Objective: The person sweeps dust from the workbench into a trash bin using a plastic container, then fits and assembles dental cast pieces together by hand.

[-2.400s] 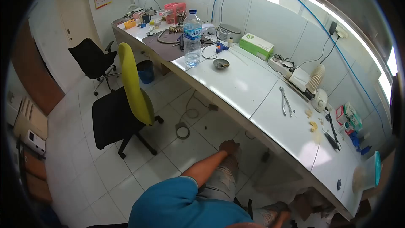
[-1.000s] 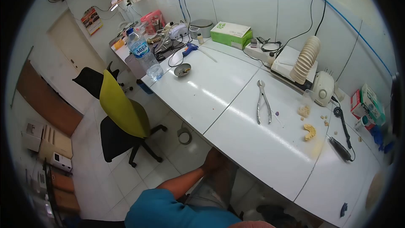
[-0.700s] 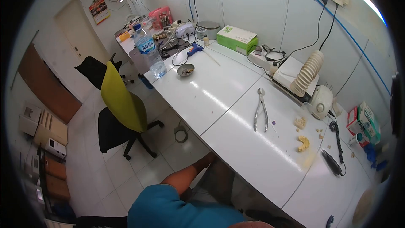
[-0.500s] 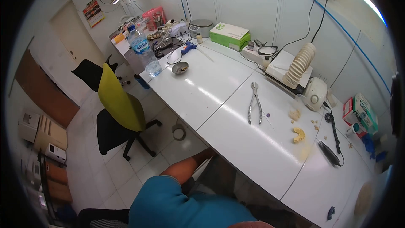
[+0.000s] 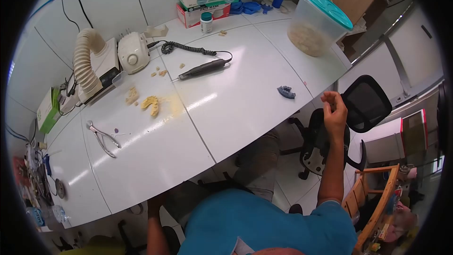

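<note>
My right hand (image 5: 334, 109) is raised just off the table's right edge, fingers loosely bent and apart, holding nothing. Nearest to it on the table lies a small dark blue-grey arch-shaped piece (image 5: 286, 92). My left forearm hangs at the table's front edge; the hand (image 5: 155, 201) is mostly hidden under the tabletop. A yellow dental arch model (image 5: 150, 106) sits amid yellow dust, with small tooth-like pieces (image 5: 163, 72) around it. Behind them rests a black handpiece (image 5: 203, 69) on a coiled cord. Metal pliers (image 5: 103, 139) lie further left.
A clear tub (image 5: 311, 33) with a teal lid stands at the back right. Glove and mask boxes (image 5: 203, 7), a white bottle (image 5: 206, 22), a cream control unit (image 5: 133, 52) and a ribbed hose (image 5: 85, 61) line the back. A black chair (image 5: 365, 104) stands at the right.
The view has swung to the right, bringing the tub, the right-hand chair and my raised right hand into sight. The yellow-backed chair has shifted almost out of view.
</note>
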Action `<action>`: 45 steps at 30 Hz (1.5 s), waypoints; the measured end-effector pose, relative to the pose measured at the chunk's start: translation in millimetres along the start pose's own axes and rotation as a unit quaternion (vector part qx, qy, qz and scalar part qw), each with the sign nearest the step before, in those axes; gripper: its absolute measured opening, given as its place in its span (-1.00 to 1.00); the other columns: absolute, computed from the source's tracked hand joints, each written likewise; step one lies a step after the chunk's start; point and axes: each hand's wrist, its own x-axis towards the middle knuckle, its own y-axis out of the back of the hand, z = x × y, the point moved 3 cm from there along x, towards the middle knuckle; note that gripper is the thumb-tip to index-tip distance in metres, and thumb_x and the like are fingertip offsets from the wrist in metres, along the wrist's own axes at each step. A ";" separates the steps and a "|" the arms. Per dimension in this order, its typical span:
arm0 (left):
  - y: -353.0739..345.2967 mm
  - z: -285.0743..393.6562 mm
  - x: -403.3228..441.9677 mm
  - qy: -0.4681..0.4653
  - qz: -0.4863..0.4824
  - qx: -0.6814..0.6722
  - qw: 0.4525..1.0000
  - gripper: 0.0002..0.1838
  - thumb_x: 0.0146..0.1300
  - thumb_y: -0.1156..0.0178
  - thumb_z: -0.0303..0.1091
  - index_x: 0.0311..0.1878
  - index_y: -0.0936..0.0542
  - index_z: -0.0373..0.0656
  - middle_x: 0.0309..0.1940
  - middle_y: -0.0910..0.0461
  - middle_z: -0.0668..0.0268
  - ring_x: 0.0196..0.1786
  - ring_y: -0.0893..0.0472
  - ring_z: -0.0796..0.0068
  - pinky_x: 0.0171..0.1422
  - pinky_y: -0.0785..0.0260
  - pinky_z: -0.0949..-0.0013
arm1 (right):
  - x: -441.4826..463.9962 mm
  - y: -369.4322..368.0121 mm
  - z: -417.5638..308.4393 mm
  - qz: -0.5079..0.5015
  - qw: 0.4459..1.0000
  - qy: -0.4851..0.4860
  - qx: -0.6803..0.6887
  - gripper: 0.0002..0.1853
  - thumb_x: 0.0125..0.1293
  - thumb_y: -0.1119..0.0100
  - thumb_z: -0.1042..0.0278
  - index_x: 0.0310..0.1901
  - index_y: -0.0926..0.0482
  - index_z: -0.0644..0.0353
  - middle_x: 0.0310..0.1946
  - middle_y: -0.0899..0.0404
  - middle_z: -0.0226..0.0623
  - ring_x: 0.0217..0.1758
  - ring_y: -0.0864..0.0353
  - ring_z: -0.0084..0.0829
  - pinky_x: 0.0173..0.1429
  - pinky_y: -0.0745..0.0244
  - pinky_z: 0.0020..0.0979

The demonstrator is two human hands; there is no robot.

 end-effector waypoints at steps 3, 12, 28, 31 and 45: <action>9.0 -5.4 10.6 -0.008 0.036 -0.022 0.999 -0.60 0.57 -0.28 -0.20 0.34 -0.68 -0.17 0.25 -0.75 0.03 0.30 -0.71 -0.09 0.45 -0.53 -0.06 | 29.8 -33.3 -53.0 -0.136 0.990 0.036 -0.008 -0.74 0.28 -0.46 0.47 0.00 -0.75 0.28 -0.11 -0.80 -0.16 0.01 -0.82 -0.30 0.14 -0.66 -0.28; 8.3 -26.2 2.9 -0.043 0.096 0.006 0.994 -0.59 0.56 -0.33 -0.19 0.36 -0.68 -0.14 0.26 -0.74 0.02 0.32 -0.70 -0.06 0.46 -0.53 -0.03 | 54.3 -86.2 -66.8 -0.226 0.947 0.168 -0.157 -0.61 0.10 -0.64 0.17 0.00 -0.87 -0.01 0.04 -0.63 -0.18 0.20 -0.61 -0.12 0.34 -0.44 -0.10; 9.2 -18.1 2.4 -0.061 0.116 0.032 0.991 -0.59 0.55 -0.32 -0.18 0.34 -0.69 -0.15 0.24 -0.75 0.01 0.30 -0.71 -0.06 0.44 -0.54 -0.02 | 53.6 -96.6 -89.7 -0.200 0.946 0.230 -0.112 -0.75 0.25 -0.49 0.35 -0.02 -0.82 0.03 -0.10 -0.77 -0.32 0.03 -0.73 -0.20 0.18 -0.50 -0.14; 9.6 -16.8 6.4 -0.064 0.116 0.028 0.991 -0.59 0.55 -0.32 -0.18 0.34 -0.69 -0.15 0.23 -0.76 0.01 0.29 -0.72 -0.06 0.43 -0.54 -0.02 | 68.3 -97.7 -103.0 -0.159 0.955 0.245 -0.051 -0.75 0.27 -0.46 0.40 -0.01 -0.81 0.09 -0.10 -0.77 -0.29 0.04 -0.75 -0.18 0.17 -0.53 -0.14; 30.9 13.6 0.5 -0.036 0.046 0.042 0.997 -0.58 0.55 -0.31 -0.14 0.31 -0.70 -0.17 0.20 -0.77 -0.01 0.26 -0.73 -0.06 0.38 -0.56 -0.01 | 38.9 -167.6 -183.4 -0.161 0.911 0.377 0.044 -0.68 0.27 -0.51 0.51 0.07 -0.80 0.12 -0.02 -0.76 -0.23 0.13 -0.74 -0.17 0.32 -0.58 -0.08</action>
